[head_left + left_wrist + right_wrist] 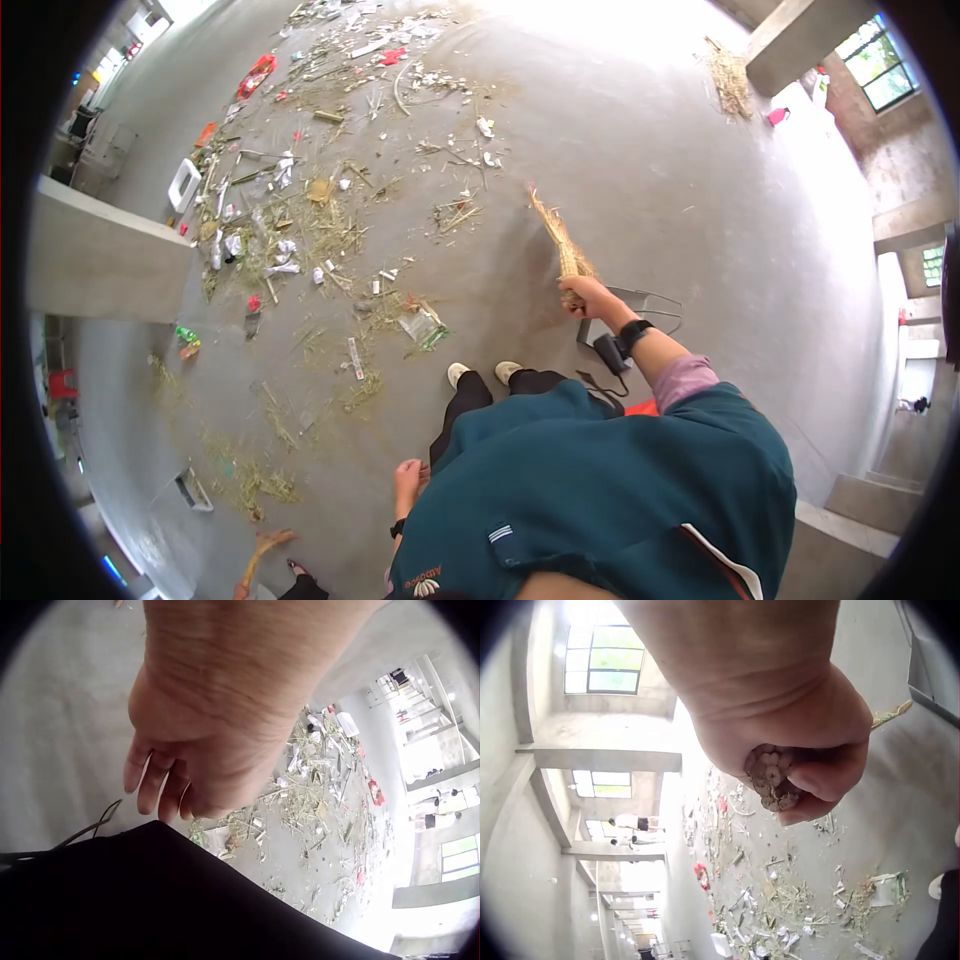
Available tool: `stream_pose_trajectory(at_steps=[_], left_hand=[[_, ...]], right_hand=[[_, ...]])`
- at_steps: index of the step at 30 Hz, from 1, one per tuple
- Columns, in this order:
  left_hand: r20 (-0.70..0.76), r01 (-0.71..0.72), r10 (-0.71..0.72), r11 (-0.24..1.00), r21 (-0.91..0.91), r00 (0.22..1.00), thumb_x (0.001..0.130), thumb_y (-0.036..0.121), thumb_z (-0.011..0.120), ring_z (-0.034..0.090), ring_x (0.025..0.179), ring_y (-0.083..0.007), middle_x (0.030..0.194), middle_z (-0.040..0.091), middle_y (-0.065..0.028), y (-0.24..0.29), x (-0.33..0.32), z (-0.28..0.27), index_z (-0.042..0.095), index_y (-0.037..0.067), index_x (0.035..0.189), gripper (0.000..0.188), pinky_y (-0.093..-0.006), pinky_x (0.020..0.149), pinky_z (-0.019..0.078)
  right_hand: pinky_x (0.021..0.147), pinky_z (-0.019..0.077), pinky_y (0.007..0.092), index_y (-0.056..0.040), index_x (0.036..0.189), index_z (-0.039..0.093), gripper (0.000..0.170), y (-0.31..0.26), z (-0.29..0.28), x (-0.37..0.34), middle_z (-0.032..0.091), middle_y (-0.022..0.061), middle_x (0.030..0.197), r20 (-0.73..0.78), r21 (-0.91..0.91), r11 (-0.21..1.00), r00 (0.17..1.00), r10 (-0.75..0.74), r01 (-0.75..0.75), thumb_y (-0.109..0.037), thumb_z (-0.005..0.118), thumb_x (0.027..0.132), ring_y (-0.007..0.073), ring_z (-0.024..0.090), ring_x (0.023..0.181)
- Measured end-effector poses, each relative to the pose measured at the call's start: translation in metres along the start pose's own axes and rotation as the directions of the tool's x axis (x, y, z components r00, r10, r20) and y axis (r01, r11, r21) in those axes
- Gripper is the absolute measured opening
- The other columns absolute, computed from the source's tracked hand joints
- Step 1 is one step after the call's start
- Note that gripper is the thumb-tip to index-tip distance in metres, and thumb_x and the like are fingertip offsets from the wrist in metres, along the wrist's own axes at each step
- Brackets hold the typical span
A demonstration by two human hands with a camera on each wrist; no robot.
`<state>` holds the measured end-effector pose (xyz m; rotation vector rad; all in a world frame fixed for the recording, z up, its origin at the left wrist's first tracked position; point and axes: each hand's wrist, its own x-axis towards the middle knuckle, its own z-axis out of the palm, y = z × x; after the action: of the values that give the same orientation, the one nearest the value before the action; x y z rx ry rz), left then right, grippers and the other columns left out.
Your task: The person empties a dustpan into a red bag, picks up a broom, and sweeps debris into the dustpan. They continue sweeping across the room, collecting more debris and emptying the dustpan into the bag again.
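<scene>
While the left hand [409, 480] hangs, the right [590, 298] grips a broom [560, 237].

The right hand's grip [590, 297] hides part of the broom [559, 235]; the right wrist view crops a probable dustpan [933, 705].

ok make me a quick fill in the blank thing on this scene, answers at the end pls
1. The hand gripping the straw broom is the person's ____ one.
2. The person's left hand, hanging loosely, holds ____.
3. Of left and right, the ____ half of the head view shows more scattered litter.
4. The head view shows ____ pale shoes on the broom holder's feet.

Missing words: right; nothing; left; two.
</scene>
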<state>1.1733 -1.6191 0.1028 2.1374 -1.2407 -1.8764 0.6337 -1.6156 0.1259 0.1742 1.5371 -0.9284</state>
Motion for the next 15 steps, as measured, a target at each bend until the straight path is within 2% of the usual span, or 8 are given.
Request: stream_pose_trajectory(at_steps=[2, 3, 4, 7, 9, 12, 13, 15], left_hand=[[-0.04, 0.014, -0.013, 1.0, 0.019, 0.999, 0.079, 0.015, 0.051, 0.057, 0.064, -0.0156, 0.075, 0.061, -0.0087, 0.02, -0.003, -0.013, 0.058, -0.003, 0.087, 0.021, -0.0278, 0.058, 0.0465], [-0.052, 0.045, -0.044, 0.999, 0.029, 0.998, 0.078, 0.015, 0.051, 0.056, 0.064, -0.0151, 0.073, 0.06, -0.0087, 0.022, 0.0, -0.021, 0.058, -0.003, 0.085, 0.021, -0.0275, 0.058, 0.0463], [-0.003, 0.029, -0.028, 0.997, 0.065, 1.0, 0.078, 0.015, 0.051, 0.056, 0.064, -0.0151, 0.073, 0.06, -0.0087, 0.018, 0.01, -0.026, 0.058, -0.003, 0.085, 0.021, -0.0275, 0.058, 0.0463], [-0.033, 0.035, -0.033, 0.997, 0.07, 0.999, 0.076, 0.013, 0.051, 0.057, 0.066, -0.0156, 0.07, 0.06, -0.0089, -0.027, 0.041, -0.054, 0.059, -0.003, 0.077, 0.018, -0.0282, 0.059, 0.0461], [-0.045, 0.033, -0.03, 0.996, 0.081, 0.999, 0.075, 0.012, 0.052, 0.057, 0.066, -0.0158, 0.068, 0.059, -0.009, -0.043, 0.061, -0.075, 0.059, -0.003, 0.074, 0.017, -0.0284, 0.059, 0.0461], [-0.012, -0.013, 0.016, 0.979, 0.205, 1.0, 0.075, 0.011, 0.051, 0.057, 0.067, -0.0177, 0.071, 0.06, -0.009, -0.043, 0.089, -0.091, 0.059, -0.003, 0.078, 0.017, -0.0296, 0.06, 0.0466], [0.048, 0.009, -0.014, 0.994, 0.113, 0.999, 0.075, 0.011, 0.051, 0.057, 0.067, -0.0177, 0.072, 0.06, -0.0087, -0.038, 0.1, -0.096, 0.059, -0.003, 0.081, 0.017, -0.0296, 0.06, 0.0469], [0.119, 0.036, -0.04, 0.999, 0.031, 0.992, 0.076, 0.011, 0.051, 0.057, 0.067, -0.0177, 0.072, 0.06, -0.0083, -0.016, 0.108, -0.096, 0.058, -0.003, 0.084, 0.018, -0.0296, 0.06, 0.0472]], right_hand=[[0.041, 0.0391, 0.0258, -0.0065, 0.084, 0.049, 0.02, 0.031, -0.012, 0.077, 0.052, 0.0037, 0.069, 0.136, -0.248, 0.939, 0.969, -0.208, 0.237, -0.026, 0.055, 0.081, 0.0139, 0.056, 0.056], [0.049, 0.0445, 0.0247, -0.009, 0.086, 0.051, 0.026, 0.026, 0.014, 0.054, 0.054, 0.0022, 0.073, 0.068, -0.189, 0.956, 0.974, -0.216, 0.225, -0.035, 0.053, 0.082, 0.0129, 0.057, 0.062], [0.052, 0.047, 0.0245, -0.0097, 0.086, 0.052, 0.029, 0.035, 0.027, 0.071, 0.054, 0.0023, 0.074, 0.137, -0.146, 0.961, 0.967, -0.216, 0.235, -0.039, 0.051, 0.083, 0.0136, 0.058, 0.064], [0.041, 0.0455, 0.0314, -0.007, 0.07, 0.051, 0.012, 0.023, 0.113, 0.055, 0.05, 0.0034, 0.058, 0.067, -0.225, 0.974, 0.998, -0.004, 0.019, -0.018, 0.054, 0.073, 0.0148, 0.054, 0.048], [0.034, 0.0362, 0.0283, -0.006, 0.078, 0.048, 0.014, 0.033, 0.155, 0.058, 0.049, 0.0051, 0.057, 0.078, -0.259, 0.965, 0.995, 0.068, -0.046, -0.016, 0.056, 0.075, 0.0155, 0.048, 0.041], [0.031, 0.0294, 0.0258, -0.0058, 0.081, 0.046, 0.015, 0.01, 0.182, 0.016, 0.046, 0.0045, 0.055, 0.247, -0.142, 0.989, 0.967, 0.067, -0.032, -0.015, 0.056, 0.074, 0.0142, 0.046, 0.041], [0.031, 0.0294, 0.0258, -0.0058, 0.081, 0.046, 0.015, 0.006, 0.179, 0.018, 0.046, 0.0045, 0.055, 0.236, -0.131, 0.991, 0.97, 0.062, -0.031, -0.015, 0.056, 0.074, 0.0142, 0.046, 0.041], [0.03, 0.0283, 0.0226, -0.0072, 0.075, 0.048, 0.014, -0.001, 0.168, 0.022, 0.051, 0.0048, 0.059, 0.422, 0.076, 0.985, 0.9, 0.109, -0.155, -0.018, 0.058, 0.075, 0.0128, 0.05, 0.044]])
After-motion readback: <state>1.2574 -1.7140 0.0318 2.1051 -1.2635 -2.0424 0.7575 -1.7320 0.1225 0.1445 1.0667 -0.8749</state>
